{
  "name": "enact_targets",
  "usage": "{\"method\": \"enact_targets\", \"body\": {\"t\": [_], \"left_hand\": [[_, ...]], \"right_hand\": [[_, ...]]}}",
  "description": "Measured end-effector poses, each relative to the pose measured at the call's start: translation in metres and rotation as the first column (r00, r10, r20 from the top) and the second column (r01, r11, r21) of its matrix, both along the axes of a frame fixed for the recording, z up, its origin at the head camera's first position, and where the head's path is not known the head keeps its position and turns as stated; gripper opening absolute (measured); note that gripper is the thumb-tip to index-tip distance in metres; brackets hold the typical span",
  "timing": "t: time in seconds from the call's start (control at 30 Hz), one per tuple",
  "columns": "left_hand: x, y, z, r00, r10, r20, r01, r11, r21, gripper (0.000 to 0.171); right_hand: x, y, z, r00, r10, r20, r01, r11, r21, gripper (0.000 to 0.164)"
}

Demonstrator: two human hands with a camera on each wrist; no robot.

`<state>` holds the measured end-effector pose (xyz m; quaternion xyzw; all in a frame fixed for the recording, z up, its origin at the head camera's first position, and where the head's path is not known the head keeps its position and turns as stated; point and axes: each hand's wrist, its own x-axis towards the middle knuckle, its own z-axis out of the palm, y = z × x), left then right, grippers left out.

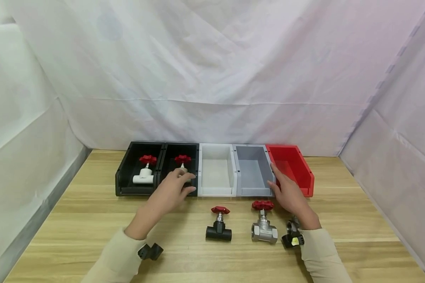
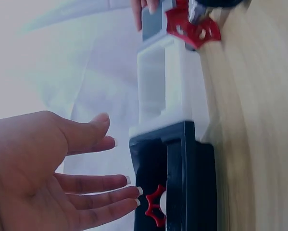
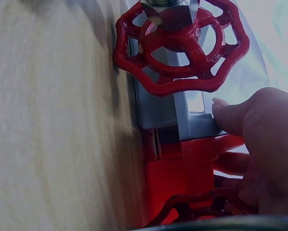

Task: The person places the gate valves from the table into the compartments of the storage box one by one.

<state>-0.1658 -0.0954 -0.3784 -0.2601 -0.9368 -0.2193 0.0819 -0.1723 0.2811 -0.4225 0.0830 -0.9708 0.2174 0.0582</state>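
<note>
My left hand hovers over the front of the second black bin, its fingers apart and loosely bent. Just beyond its fingertips, a valve with a red handwheel stands in that bin, its pale body partly hidden by the hand. My right hand is at the wall between the grey bin and the red bin. Its thumb lies at the grey rim, and its other fingers extend over the red bin. A steel valve with a red handwheel stands on the table beside this hand.
In the leftmost black bin lies a white valve with a red handwheel. A white bin sits mid-row. On the table are a black valve and, partly under the right wrist, another metal valve. White cloth hangs behind.
</note>
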Motion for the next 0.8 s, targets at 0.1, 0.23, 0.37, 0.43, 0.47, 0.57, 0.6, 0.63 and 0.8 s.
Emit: {"method": "enact_targets", "body": {"t": [0.1,0.23,0.37,0.43,0.47,0.57,0.6,0.63,0.8], "left_hand": [[0.006,0.002,-0.002,1.000,-0.016,-0.021,0.016,1.000,0.001,0.035],[0.014,0.004,-0.006,1.000,-0.023,-0.012,0.023,1.000,0.018,0.035],[0.022,0.008,-0.009,0.996,-0.081,-0.029,0.082,0.996,0.042,0.035],[0.026,0.010,-0.010,0.993,-0.111,-0.041,0.113,0.993,0.046,0.034],[0.028,0.010,-0.011,0.991,-0.123,-0.045,0.125,0.991,0.047,0.034],[0.033,0.013,-0.013,0.987,-0.156,-0.035,0.157,0.986,0.049,0.032],[0.035,0.014,-0.013,0.985,-0.169,-0.026,0.170,0.984,0.049,0.032],[0.037,0.015,-0.014,0.983,-0.183,-0.017,0.184,0.982,0.049,0.032],[0.046,0.022,-0.019,0.965,-0.261,-0.001,0.261,0.965,0.033,0.034]], "right_hand": [[0.000,0.000,0.000,1.000,0.001,0.000,-0.001,1.000,0.002,0.081],[-0.001,0.000,0.000,1.000,0.001,0.002,-0.001,1.000,0.005,0.081],[-0.001,0.000,0.000,1.000,-0.005,0.008,0.005,1.000,0.005,0.081],[-0.001,0.000,0.000,1.000,-0.006,0.009,0.006,1.000,0.004,0.081],[-0.001,0.000,0.000,1.000,-0.007,0.011,0.007,1.000,0.002,0.081],[0.000,0.000,0.000,1.000,-0.008,0.009,0.008,1.000,-0.001,0.081],[0.000,0.000,0.000,1.000,-0.008,0.006,0.008,1.000,0.000,0.081],[0.000,0.000,0.000,1.000,-0.008,0.004,0.007,1.000,0.001,0.081],[0.000,0.000,-0.001,1.000,0.002,-0.004,-0.002,1.000,0.003,0.081]]}}
